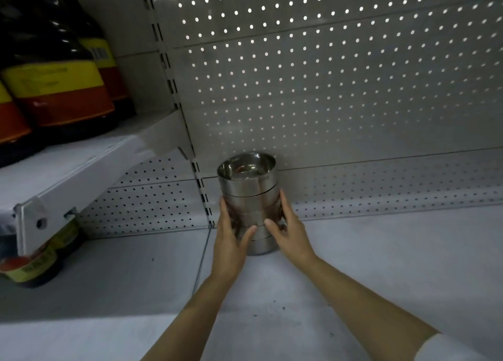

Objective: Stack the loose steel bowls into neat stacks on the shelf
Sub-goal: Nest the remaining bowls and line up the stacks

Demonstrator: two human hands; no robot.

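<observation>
Fingers of the left hand (228,235) curl around the left side of the stack of steel bowls (250,197), and the right hand (288,231) grips the right side in the same way, thumbs at the front. The bowls are shiny, nested one inside another, the stack upright. It stands on the white shelf (381,265), close to the perforated back panel (326,88). At left, dark bottles (62,88) with yellow-red labels stand on a higher shelf (81,164).

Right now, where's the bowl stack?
In the head view, the bowl stack stands mid-frame on the shelf, against the pegboard, held between the left hand and right hand.
</observation>
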